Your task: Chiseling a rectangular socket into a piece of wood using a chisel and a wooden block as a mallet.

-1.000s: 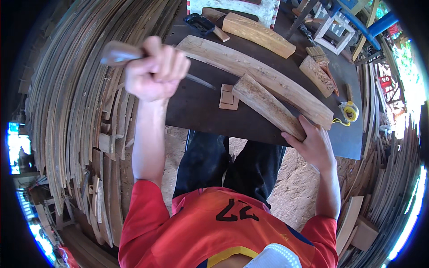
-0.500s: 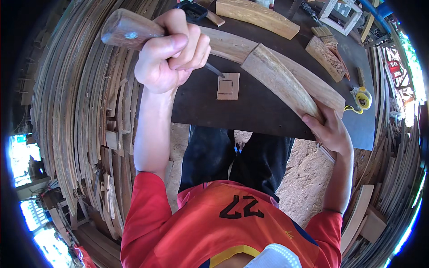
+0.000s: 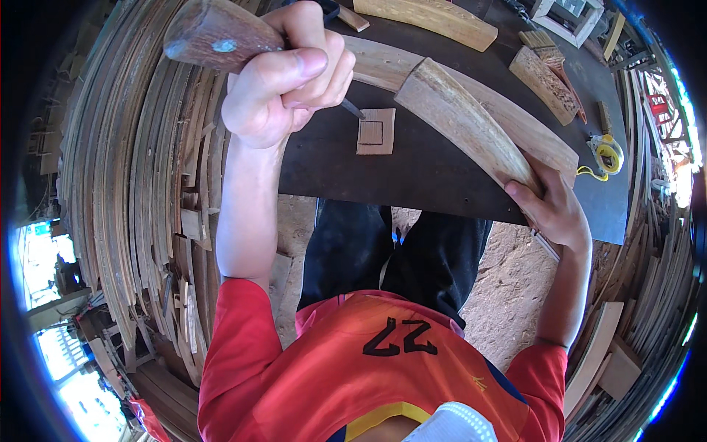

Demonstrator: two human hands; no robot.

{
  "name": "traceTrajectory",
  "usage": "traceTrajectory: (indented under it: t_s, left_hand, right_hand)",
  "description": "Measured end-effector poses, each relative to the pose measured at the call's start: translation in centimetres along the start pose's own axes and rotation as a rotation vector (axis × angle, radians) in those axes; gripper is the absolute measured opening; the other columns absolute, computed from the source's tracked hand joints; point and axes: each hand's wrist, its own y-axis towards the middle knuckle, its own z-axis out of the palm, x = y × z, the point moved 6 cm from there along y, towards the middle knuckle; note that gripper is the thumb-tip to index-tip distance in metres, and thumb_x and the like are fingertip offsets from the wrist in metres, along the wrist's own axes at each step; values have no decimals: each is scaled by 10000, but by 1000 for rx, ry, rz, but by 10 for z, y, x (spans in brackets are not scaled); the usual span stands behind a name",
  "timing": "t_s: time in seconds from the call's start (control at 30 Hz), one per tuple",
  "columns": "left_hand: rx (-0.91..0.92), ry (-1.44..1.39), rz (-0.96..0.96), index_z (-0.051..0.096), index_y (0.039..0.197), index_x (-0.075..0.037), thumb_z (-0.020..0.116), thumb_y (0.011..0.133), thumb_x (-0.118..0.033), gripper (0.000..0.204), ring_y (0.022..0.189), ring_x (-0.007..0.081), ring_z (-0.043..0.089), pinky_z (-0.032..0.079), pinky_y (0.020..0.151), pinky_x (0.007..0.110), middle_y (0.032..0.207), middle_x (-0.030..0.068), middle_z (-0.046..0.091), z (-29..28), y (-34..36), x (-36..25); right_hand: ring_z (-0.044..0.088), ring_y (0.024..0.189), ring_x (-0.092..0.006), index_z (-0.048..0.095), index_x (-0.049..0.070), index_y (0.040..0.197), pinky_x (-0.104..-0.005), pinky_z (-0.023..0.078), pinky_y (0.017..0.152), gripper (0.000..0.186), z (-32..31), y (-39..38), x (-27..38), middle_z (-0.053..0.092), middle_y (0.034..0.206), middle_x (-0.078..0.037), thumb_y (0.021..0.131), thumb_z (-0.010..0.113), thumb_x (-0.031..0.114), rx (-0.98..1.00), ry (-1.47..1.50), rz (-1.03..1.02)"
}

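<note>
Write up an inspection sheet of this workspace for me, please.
Surface: dark tabletop, wood pieces lying on it.
Job's things: wooden-handled tool, tip at a marked wood square, contact unclear; curved wooden block.
Clutter: long board, tape measure, brush.
Hands: left hand closed round the tool; right hand grips the block's near end.
Cables: nothing seen.
Surroundings: stacked wood strips on the left.

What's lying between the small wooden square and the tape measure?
The head view shows two things there: the wooden block the right hand grips, then the curved board.
</note>
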Motion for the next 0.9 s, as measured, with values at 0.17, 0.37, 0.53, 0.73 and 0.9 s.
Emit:
traceTrajectory:
  t_s: [0.17, 0.37, 0.53, 0.73, 0.9]
  left_hand:
    - [-5, 27, -10, 394, 738, -130, 511, 929, -197, 234, 446, 87, 348, 278, 460, 257, 528, -40, 383, 1, 1, 2]
    - [11, 48, -28, 392, 734, -131, 518, 930, -204, 244, 440, 84, 355, 286, 457, 251, 528, -38, 393, 5, 4, 1]
    - [15, 49, -33, 391, 734, -131, 519, 926, -202, 242, 444, 81, 352, 285, 457, 250, 530, -40, 391, 5, 4, 2]
    - [36, 36, -42, 393, 737, -128, 520, 923, -199, 236, 464, 75, 319, 257, 459, 255, 532, -48, 373, 7, 8, 5]
    - [26, 22, -47, 400, 740, -116, 519, 915, -183, 222, 460, 71, 309, 248, 459, 251, 534, -50, 369, 13, 10, 7]
  right_hand:
    - [655, 921, -256, 603, -84, 1184, -352, 488, 850, 606, 0, 0, -7, 669, 965, -218, 842, 749, 394, -69, 16, -108]
    - [654, 935, -254, 600, -79, 1201, -349, 487, 869, 607, -2, -2, -9, 673, 969, -211, 846, 752, 388, -122, -51, -139]
    - [655, 948, -265, 603, -73, 1200, -357, 488, 879, 604, -1, 0, 3, 674, 993, -211, 833, 769, 378, -25, 16, -52]
    - [651, 921, -263, 604, -74, 1195, -361, 490, 859, 595, -1, -3, -15, 672, 963, -208, 845, 755, 382, -23, -62, -134]
    - [641, 918, -265, 588, -79, 1209, -360, 482, 860, 601, 0, 0, -4, 663, 950, -222, 849, 752, 374, 15, 37, -10]
